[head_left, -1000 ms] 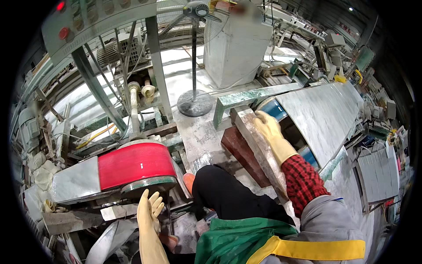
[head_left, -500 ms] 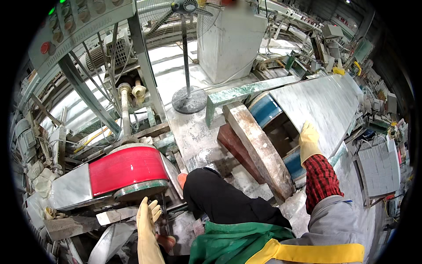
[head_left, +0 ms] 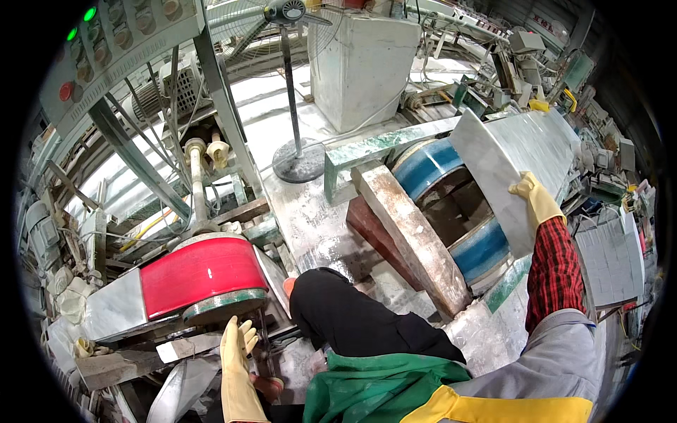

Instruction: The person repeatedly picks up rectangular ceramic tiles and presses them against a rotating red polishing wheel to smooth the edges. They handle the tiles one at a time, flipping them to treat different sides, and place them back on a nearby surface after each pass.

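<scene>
The right hand point(head_left: 537, 199), in a yellow glove, is gripping the near edge of a pale stone slab point(head_left: 518, 158) at the right, its fingers folded over that edge. The slab is lying tilted across a blue drum point(head_left: 451, 204) (the drum's open middle is showing dark underneath). Just left of the drum, a long rough stone block point(head_left: 412, 240) is leaning over a reddish plank point(head_left: 374, 236) on the wet surface point(head_left: 310, 225).

The left hand point(head_left: 236, 342), also gloved, is reaching up at near left with fingers spread wide, holding nothing, its tips just under the green rim of a red drum point(head_left: 197, 275). A black knee point(head_left: 352, 321) is lying between the two hands.

Farther off, a fan stand point(head_left: 297, 158) is standing before a grey box point(head_left: 367, 63), and a control panel point(head_left: 113, 49) is hanging at far left.
</scene>
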Tool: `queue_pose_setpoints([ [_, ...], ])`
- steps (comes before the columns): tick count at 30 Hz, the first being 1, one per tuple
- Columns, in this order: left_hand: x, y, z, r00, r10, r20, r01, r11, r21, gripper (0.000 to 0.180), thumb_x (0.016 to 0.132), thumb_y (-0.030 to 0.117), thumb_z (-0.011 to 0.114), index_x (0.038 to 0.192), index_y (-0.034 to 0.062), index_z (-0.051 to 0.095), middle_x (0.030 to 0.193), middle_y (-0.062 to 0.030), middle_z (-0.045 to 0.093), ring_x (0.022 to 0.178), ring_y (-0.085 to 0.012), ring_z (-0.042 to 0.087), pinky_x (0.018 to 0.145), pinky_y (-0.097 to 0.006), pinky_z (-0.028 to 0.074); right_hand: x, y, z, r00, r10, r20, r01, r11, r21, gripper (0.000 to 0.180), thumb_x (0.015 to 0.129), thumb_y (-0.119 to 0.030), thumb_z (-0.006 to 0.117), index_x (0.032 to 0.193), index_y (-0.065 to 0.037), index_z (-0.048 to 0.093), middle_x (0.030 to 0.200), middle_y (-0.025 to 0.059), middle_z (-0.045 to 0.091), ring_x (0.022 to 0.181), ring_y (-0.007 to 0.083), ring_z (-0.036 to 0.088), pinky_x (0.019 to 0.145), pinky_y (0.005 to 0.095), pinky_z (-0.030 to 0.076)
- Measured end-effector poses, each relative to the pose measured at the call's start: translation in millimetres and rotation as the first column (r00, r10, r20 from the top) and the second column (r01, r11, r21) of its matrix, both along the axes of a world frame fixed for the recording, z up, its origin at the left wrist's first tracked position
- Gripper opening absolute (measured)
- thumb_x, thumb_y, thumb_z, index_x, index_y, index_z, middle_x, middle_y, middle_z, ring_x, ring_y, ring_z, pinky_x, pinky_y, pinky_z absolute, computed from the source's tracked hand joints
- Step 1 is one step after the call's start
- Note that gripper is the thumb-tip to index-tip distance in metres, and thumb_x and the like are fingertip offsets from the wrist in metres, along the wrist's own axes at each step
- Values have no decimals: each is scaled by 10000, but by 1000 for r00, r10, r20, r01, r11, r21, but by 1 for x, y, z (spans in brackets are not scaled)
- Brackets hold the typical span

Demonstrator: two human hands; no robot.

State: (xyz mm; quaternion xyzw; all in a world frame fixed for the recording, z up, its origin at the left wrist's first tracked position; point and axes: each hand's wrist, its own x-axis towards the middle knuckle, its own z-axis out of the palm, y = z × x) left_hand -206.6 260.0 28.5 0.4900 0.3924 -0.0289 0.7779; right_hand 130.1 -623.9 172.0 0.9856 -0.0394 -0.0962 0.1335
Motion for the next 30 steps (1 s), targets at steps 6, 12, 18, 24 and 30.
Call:
queue_pose_setpoints([
  [6, -26, 8, 22, 998, 61, -4, -61, 992, 108, 607, 915, 439, 651, 1388, 88, 505, 1303, -225, 586, 1089, -303, 626, 878, -369, 540, 12, 109, -16, 972, -208, -107, 220, 968, 118, 271, 847, -287, 685, 998, -74, 610, 772, 70, 598, 715, 192, 615, 624, 347, 497],
  [12, -12, 2, 17, 999, 49, 0, -49, 997, 65, 593, 899, 436, 674, 1347, 75, 533, 1264, -207, 610, 1050, -285, 641, 853, -364, 550, 14, 40, -35, 994, -101, -30, 103, 992, 79, 126, 869, -198, 646, 978, -143, 617, 801, 65, 637, 782, 232, 664, 643, 351, 517],
  [18, -9, 0, 24, 997, 79, 14, -80, 995, 64, 573, 900, 424, 677, 1330, 70, 544, 1242, -201, 620, 1013, -273, 649, 828, -357, 556, 8, 63, -23, 992, -125, -27, 128, 980, 154, 279, 797, -249, 720, 999, -78, 631, 769, 96, 655, 705, 230, 651, 616, 373, 503],
  [24, -14, 3, 24, 997, 77, 29, -79, 994, 69, 585, 901, 424, 677, 1328, 52, 534, 1245, -210, 617, 1014, -273, 651, 838, -362, 556, -25, 138, 22, 893, -443, 74, 370, 820, 437, 427, 746, -280, 783, 1058, -31, 634, 751, 73, 642, 671, 206, 623, 613, 387, 491],
  [30, -15, 1, 20, 996, 68, 53, -71, 996, 59, 594, 898, 424, 681, 1331, 48, 528, 1253, -217, 613, 1014, -272, 650, 839, -364, 556, -27, 138, 26, 894, -441, 81, 379, 840, 388, 470, 739, -294, 783, 1084, -8, 644, 810, 123, 678, 746, 239, 663, 671, 406, 510],
])
